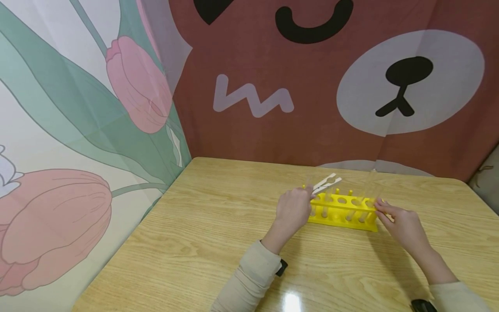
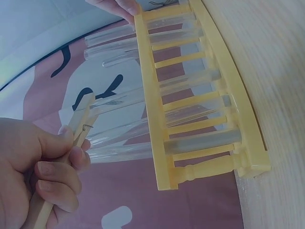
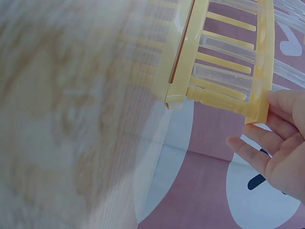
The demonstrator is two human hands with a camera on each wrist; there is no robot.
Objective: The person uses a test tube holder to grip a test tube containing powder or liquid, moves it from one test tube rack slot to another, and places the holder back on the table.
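Observation:
A yellow test tube rack stands on the table with several clear test tubes upright in its holes. My left hand is at the rack's left end and grips a wooden test tube clamp, fingers curled round its legs. The clamp's tip lies by the upper end of one tube in the left wrist view; whether it bites on that tube I cannot tell. At the opposite end, my right hand pinches the corner of the rack's top plate between thumb and fingers.
The wood-grain table runs back to a cloth backdrop with a brown bear print. A tulip-print cloth hangs along the left side. Short yellow pegs rise at the rack's rear.

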